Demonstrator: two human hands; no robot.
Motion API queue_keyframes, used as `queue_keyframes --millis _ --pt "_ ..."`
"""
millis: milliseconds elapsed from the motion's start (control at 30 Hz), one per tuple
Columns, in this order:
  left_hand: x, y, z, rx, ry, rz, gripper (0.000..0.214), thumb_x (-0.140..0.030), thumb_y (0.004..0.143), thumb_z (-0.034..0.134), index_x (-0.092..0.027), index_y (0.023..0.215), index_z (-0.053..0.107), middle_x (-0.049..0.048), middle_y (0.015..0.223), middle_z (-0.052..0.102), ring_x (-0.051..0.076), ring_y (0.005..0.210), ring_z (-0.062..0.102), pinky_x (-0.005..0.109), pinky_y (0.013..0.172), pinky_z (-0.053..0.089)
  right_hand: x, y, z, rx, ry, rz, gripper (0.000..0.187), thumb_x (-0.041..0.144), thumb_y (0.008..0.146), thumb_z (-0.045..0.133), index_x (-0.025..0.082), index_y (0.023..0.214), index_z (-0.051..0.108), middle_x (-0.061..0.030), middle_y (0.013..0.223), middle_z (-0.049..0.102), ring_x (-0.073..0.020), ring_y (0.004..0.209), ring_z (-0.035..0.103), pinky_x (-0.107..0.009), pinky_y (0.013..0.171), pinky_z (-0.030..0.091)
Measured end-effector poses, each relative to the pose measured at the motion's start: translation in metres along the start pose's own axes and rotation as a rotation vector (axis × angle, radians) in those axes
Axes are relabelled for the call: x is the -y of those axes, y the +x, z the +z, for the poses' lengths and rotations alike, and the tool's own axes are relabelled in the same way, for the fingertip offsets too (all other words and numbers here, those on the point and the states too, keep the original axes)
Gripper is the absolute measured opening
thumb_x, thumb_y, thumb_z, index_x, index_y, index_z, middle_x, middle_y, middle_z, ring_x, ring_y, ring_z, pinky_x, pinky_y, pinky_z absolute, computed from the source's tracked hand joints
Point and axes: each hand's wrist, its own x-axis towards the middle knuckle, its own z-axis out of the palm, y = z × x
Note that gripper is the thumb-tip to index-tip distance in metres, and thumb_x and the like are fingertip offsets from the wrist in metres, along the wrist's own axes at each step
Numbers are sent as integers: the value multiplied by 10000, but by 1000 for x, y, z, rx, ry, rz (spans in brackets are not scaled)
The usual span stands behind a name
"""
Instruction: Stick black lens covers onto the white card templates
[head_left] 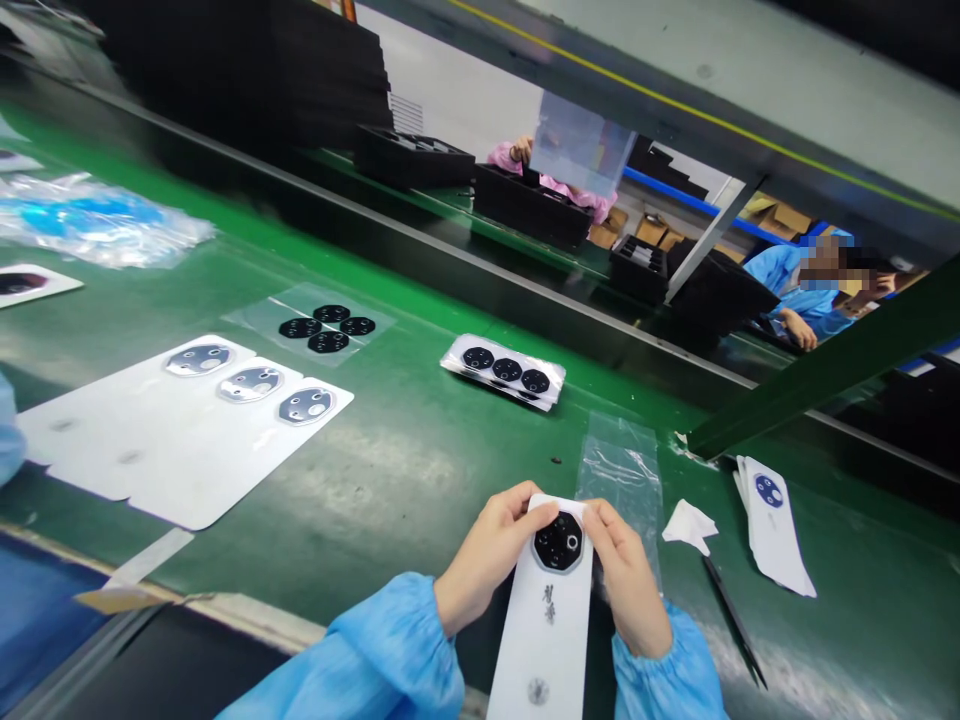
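Note:
Both hands hold a white phone back panel [541, 640] by its top end, over the near edge of the green bench. It carries dark printed characters and a round mark lower down. On its camera area sits a black octagonal piece [559, 542] with small round holes. My left hand [491, 545] grips the left edge, its thumb resting on the black piece. My right hand [624, 575] pinches the upper right corner, fingers partly hidden behind the panel. Just behind the hands lies a clear plastic bag [619, 455]. Black tweezers [733, 620] and a crumpled white tissue [688, 525] are to the right.
White panels [217, 440] with camera prints lie at left. Beyond are a sheet of black octagons [327, 330], a strip stack [504, 370] and plastic bags [97, 220]. More white panels [776, 525] lie right, near a green post [825, 370]. Two people work across the bench.

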Motion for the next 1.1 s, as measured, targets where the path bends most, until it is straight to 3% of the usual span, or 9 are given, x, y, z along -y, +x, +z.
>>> queue_keyframes --millis 200,267,367,467,600,700,800,967,1100 --pt "-2 0 -4 -72 -43 34 373 -468 725 639 -182 648 411 -66 582 448 73 530 408 175 483 320 -16 -29 -5 94 53 120 403 564 742 645 205 742 462 65 555 514 -76 452 462 -181 432 345" --pt "-3 0 -3 -67 -54 47 356 -480 733 632 -181 678 449 -53 609 487 86 556 452 181 502 359 -17 -41 -14 109 79 172 414 551 697 695 196 747 486 45 587 564 -78 463 490 -173 424 339" --pt "-1 1 -2 -44 -24 94 328 -501 785 557 -186 871 535 2 769 576 150 716 561 238 600 466 -3 -39 -39 21 114 199 373 505 707 708 181 812 554 16 640 623 -106 538 566 -191 487 400" --pt "5 -1 0 -39 243 245 306 -427 859 470 -209 1068 520 58 1005 598 198 920 581 336 784 504 25 -1 -72 -141 29 152 316 429 751 692 175 907 589 -9 753 667 -134 618 605 -220 533 453" --pt "15 -6 1 133 719 509 201 -240 886 469 -220 1071 544 65 1145 590 213 1096 536 386 975 429 48 91 -110 -374 -137 102 205 328 879 569 140 959 595 14 731 616 -94 554 566 -219 501 469" --pt "23 -8 1 230 933 654 224 -150 882 458 -212 1079 545 66 1219 576 232 1248 436 407 1051 377 50 155 -123 -447 -229 141 245 317 910 537 148 1083 570 -47 1000 622 -142 780 623 -310 664 537" --pt "30 -6 -1 240 1069 773 270 -94 882 428 -209 1107 522 64 1253 563 230 1299 384 418 1069 366 50 194 -127 -467 -326 142 281 308 904 546 165 1146 552 -72 1129 591 -185 917 614 -376 766 530" --pt "39 0 -6 231 1134 900 280 -73 863 427 -210 1092 509 78 1236 563 235 1288 399 398 1041 405 55 207 -134 -438 -518 42 306 308 902 548 173 1176 538 -80 1185 567 -206 980 597 -411 816 513" --pt "42 1 -7 228 1124 937 304 -67 842 425 -218 1093 509 90 1229 563 260 1290 392 424 1032 404 49 178 -138 -304 -686 -81 292 299 897 556 174 1161 550 -80 1206 557 -215 1020 580 -430 852 493"
